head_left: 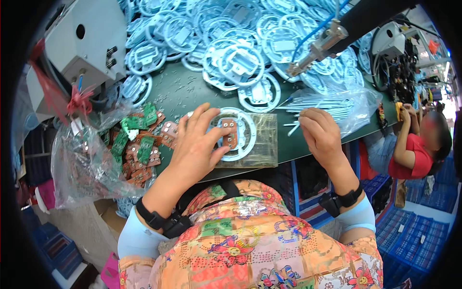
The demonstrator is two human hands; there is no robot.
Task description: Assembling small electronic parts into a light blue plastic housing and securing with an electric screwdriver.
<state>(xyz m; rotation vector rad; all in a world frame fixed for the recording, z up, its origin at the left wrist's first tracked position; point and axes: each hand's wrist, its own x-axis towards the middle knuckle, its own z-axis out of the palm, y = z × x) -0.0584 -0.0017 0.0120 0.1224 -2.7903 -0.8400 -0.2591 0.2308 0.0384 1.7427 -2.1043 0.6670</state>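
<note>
A brown circuit board (230, 139) lies within a pale-blue plastic ring (251, 127), which rests on a yellowish block (268, 139) at the near edge of the green surface (192, 94). The left hand (196, 139) is spread, fingertips at the board. The right hand (320, 131) has its fingers bent together beside white sticks (337, 107); whether it grips anything cannot be told. Loose circuit boards (142, 151) heap leftward; more blue rings (240, 65) pile up beyond.

a factory workshop — a green bench (192, 98) heaped with blue plastic rings (241, 62) and circuit boards (145, 150), blue crates (409, 241), a co-worker (415, 164) nearby.
</note>
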